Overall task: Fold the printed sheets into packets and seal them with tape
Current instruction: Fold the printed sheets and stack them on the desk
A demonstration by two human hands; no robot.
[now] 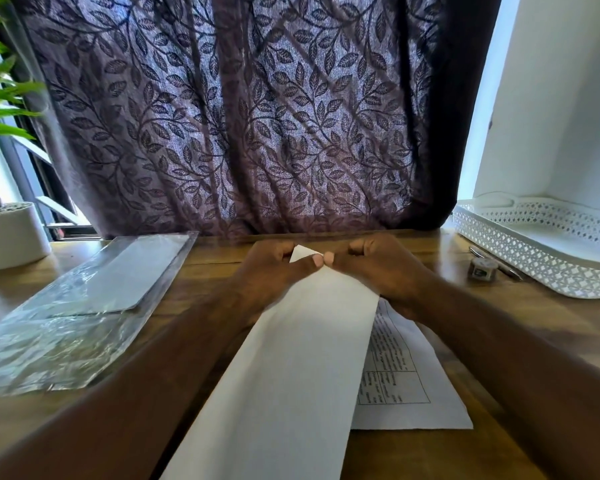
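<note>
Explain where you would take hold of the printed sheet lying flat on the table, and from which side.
Probably its near right corner, coming from the right. The printed sheet lies flat on the wooden table; the folded white sheet covers its left part, so only the right edge and that corner are free to pinch.

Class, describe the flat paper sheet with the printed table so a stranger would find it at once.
Start at the brown wooden desk before the purple leaf-patterned curtain. Right of centre, the flat printed sheet lies partly under the long folded white sheet that the left hand and right hand pinch. Unlike that blank-faced one, it shows text and a ruled table.
</note>
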